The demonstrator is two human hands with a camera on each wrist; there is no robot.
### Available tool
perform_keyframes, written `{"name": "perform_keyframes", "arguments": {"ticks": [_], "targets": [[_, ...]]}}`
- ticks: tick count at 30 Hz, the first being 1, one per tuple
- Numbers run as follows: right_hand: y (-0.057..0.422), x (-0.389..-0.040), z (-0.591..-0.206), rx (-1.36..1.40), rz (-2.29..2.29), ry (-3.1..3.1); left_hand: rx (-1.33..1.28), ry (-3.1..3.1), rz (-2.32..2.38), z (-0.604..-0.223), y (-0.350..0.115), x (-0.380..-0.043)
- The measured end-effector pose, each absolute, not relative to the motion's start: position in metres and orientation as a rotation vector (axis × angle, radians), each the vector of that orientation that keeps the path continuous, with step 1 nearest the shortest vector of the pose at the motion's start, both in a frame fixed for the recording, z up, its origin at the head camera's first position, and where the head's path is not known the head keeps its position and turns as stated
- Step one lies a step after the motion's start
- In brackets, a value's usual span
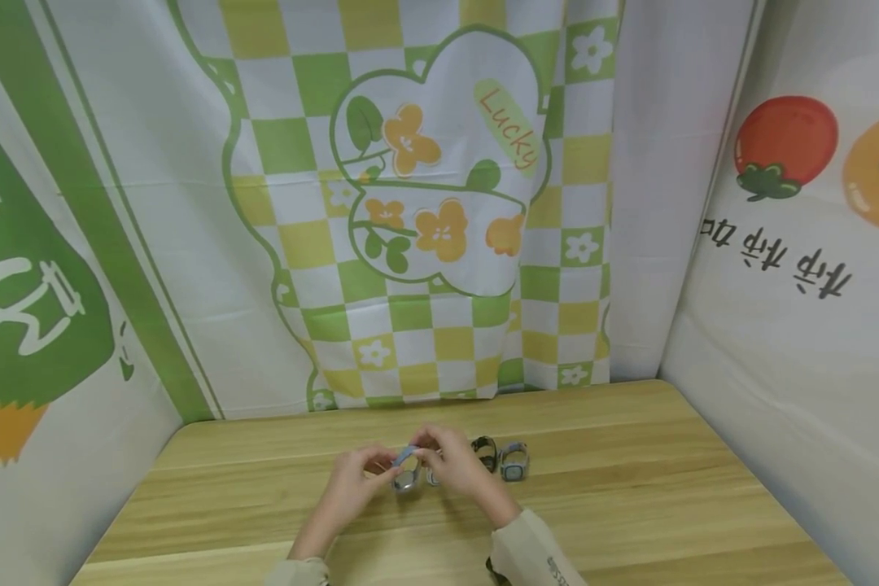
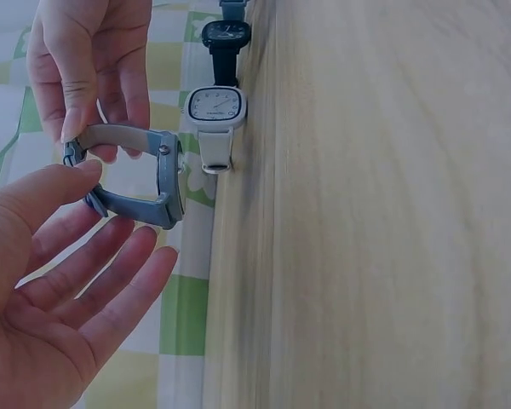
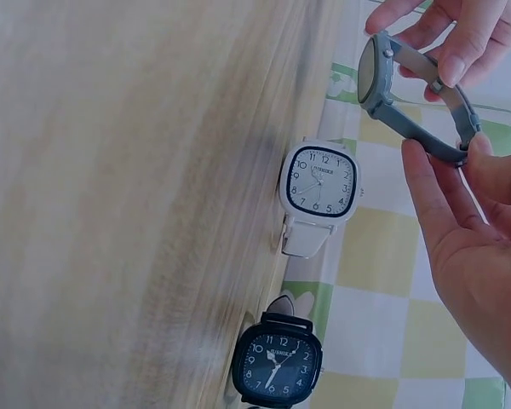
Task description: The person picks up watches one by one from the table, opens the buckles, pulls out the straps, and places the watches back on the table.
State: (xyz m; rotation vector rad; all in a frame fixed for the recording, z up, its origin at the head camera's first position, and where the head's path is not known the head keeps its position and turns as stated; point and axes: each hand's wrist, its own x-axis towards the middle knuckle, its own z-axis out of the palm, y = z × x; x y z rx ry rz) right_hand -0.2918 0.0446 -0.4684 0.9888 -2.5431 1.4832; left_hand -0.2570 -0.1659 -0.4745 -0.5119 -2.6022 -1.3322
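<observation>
A blue-grey wristwatch point(image 1: 406, 480) is held up between both hands, its strap point(image 2: 134, 208) joined in a loop. In the left wrist view my left hand point(image 2: 64, 294) pinches the buckle end with the thumb on top, its other fingers spread below. My right hand point(image 3: 481, 247) grips the strap between thumb and fingers in the right wrist view. The dial faces away from the hands, seen edge-on. Close beside stands a white watch point(image 3: 321, 181) with a square face, partly hidden by my right hand point(image 1: 454, 465) in the head view.
To the right of the white watch stand a black watch point(image 1: 486, 452) and another blue-grey watch point(image 1: 514, 462), in a row on the wooden table point(image 1: 630, 505). A checked curtain point(image 1: 439, 350) hangs behind the table's back edge, with printed cloth walls on both sides.
</observation>
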Motion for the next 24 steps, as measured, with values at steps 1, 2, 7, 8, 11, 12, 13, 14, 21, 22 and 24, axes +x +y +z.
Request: {"name": "perform_keyframes", "arguments": {"ticks": [1,2,7,8,11,12,13,14,21,22,24], "targets": [[0.0446,-0.2914,-0.4681,0.991,1.485,-2.54,-0.518,-2.6,-1.331,-0.4744,-0.1661,-0.2566],[0.0447,-0.2913,-0.4679,0.987,1.489,-2.54,-0.522,-2.6,-1.332,-0.4743,-0.1663,-0.2562],[0.0449,-0.2905,-0.4678,0.989,1.507,-2.532,-0.517,-2.608,-1.344,-0.4738,-0.1668,-0.2546],[0.0448,-0.2904,-0.4681,0.988,1.511,-2.533,-0.514,-2.611,-1.346,-0.4738,-0.1669,-0.2542],[0.0452,-0.29,-0.4675,0.983,1.517,-2.539,-0.517,-2.616,-1.347,-0.4739,-0.1672,-0.2538],[0.0455,-0.29,-0.4673,0.972,1.525,-2.545,-0.524,-2.618,-1.343,-0.4741,-0.1673,-0.2539],[0.0458,-0.29,-0.4671,0.957,1.533,-2.552,-0.535,-2.618,-1.34,-0.4742,-0.1674,-0.254],[0.0463,-0.29,-0.4666,0.939,1.546,-2.558,-0.545,-2.618,-1.336,-0.4744,-0.1676,-0.2542],[0.049,-0.2913,-0.4652,0.88,1.624,-2.554,-0.588,-2.616,-1.318,-0.4791,-0.1699,-0.2558],[0.049,-0.2917,-0.4654,0.884,1.623,-2.552,-0.586,-2.615,-1.323,-0.4796,-0.1701,-0.2559],[0.0489,-0.2922,-0.466,0.892,1.62,-2.549,-0.581,-2.614,-1.324,-0.4806,-0.1706,-0.2558]]}}
